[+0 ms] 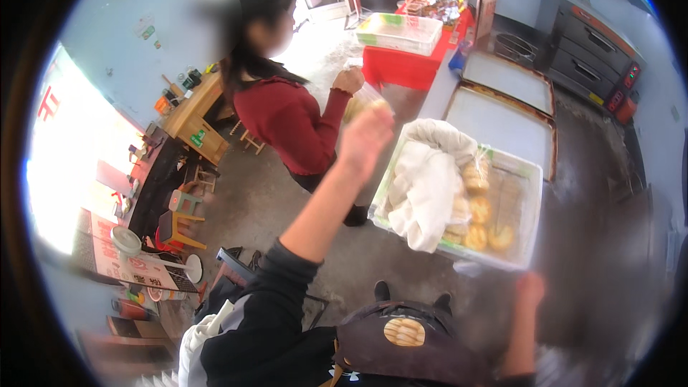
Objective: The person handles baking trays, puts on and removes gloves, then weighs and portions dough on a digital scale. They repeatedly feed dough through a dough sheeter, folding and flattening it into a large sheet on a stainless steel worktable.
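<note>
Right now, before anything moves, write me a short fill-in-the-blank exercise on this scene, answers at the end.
1. The person's ____ hand is the one nearer the co-worker.
2. In the picture, the round pastries in the near bin show to the ____ of the pale cloth.
3. Just beyond that bin lie ____ rimmed trays.
4. The far table is draped in bright ____.

Missing words: left; right; two; red.

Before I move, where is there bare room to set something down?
The nearer flat tray looks bare, bordered by the white bin and the farther tray, which looks bare too. Crowding: cloth and pastries fill the bin's left and middle, and packages crowd the far part of the red table.
</note>
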Tool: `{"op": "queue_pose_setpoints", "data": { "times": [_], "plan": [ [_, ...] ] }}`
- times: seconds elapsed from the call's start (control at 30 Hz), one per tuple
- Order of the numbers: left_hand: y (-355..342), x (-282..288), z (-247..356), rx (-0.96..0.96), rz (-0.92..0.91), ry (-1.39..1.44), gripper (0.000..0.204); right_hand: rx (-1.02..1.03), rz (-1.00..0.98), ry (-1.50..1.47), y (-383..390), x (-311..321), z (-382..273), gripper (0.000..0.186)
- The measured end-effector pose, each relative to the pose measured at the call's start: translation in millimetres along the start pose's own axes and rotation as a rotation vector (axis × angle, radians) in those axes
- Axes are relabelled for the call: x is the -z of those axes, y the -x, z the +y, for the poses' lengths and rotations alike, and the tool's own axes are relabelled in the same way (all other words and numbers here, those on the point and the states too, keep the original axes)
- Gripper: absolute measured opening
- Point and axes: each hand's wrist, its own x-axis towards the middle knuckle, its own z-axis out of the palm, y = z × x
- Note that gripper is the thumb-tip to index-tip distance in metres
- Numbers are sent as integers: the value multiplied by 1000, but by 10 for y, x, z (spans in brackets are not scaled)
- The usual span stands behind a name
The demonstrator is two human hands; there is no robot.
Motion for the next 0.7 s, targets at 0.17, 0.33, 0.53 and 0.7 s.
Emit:
{"op": "queue_pose_setpoints", "data": {
  "times": [0.17, 0.33, 0.53, 0.7],
  "plan": [
    [852, 136, -765, 87, -11, -342, 31, 52, 104, 90, -118, 212, -155, 35],
    [1798, -43, -1697, 118, 161, -747, 25, 146, 16, 255, -392, 693, -325, 22],
    [1930, -1200, -2683, -107, -15, -882, 30, 248, -186, 343, -839, 1108, -55, 26],
    [1909, -2365, -3235, -104, -403, -962, 29, 70, -817, 619, -1191, 1459, 95, 46]
  ]
}}
